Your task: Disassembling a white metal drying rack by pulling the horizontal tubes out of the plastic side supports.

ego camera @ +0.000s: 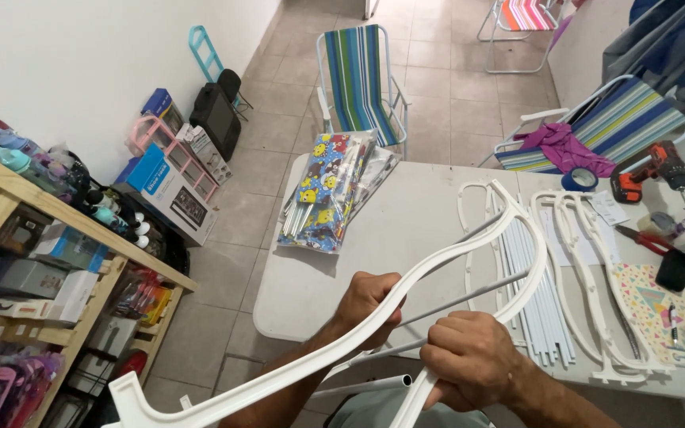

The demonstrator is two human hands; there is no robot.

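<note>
A curved white plastic frame (406,293) is held above the near edge of the bench (406,238) — left hand (366,305) with fingers clamped on its rail, right hand (469,361) with fingers closed around its lower end and a thin grey rod (469,297), steadying both. More white frames (588,293) and rods (537,309) lie beside — within reach.

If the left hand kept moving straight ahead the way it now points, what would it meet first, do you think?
The left hand, gripping the curved white plastic frame, points away over the white table. First in that line is probably the colourful cartoon-print packet, though depth is unclear.
</note>
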